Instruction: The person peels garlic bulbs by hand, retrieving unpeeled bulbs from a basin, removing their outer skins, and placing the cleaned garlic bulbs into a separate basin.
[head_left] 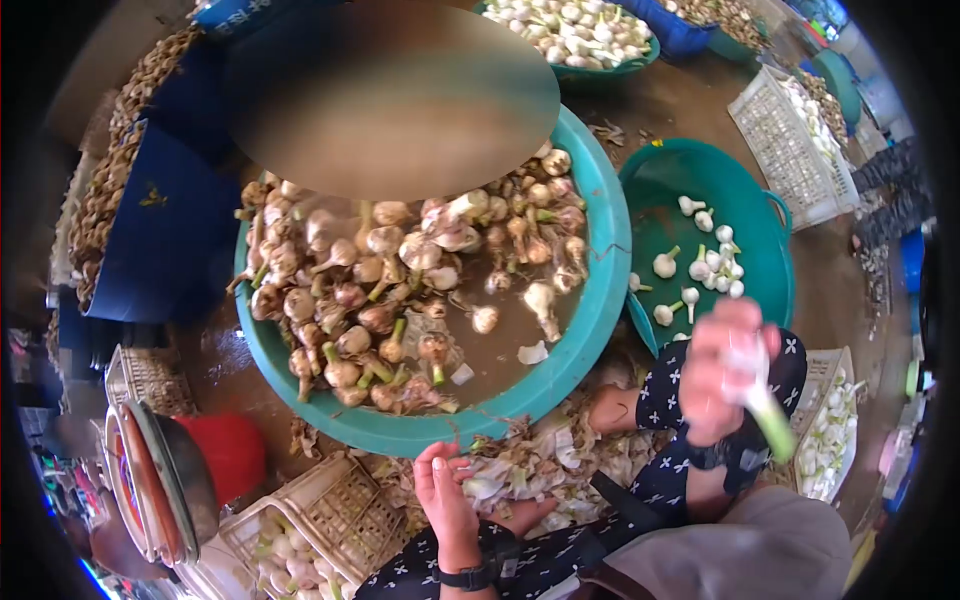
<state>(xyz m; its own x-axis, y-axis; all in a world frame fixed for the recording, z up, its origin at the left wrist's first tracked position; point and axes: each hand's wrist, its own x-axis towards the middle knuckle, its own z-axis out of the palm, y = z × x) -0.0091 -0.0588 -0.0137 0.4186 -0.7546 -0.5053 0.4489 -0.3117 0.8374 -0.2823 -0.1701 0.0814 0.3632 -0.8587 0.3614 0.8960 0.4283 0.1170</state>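
My right hand (722,375), smeared by motion, is closed on a white garlic bulb (746,362) whose green stem points down and right. It hovers at the near edge of a green tub (775,290), where several clean white garlic bulbs (712,265) lie. Low in front of the wide teal basin (610,300), my left hand (445,497) has its fingers loosely bent and apart, with nothing visible in them. Brown, unpeeled garlic bulbs (352,342) fill much of that basin, over brownish water.
Garlic skins (560,455) litter the floor before the basin. Plastic crates stand at the lower left (345,510), right (815,470) and upper right (785,150). A blue container (150,240) flanks the basin. Behind it sits a tub of white bulbs (575,35). A blurred oval covers the basin's far side.
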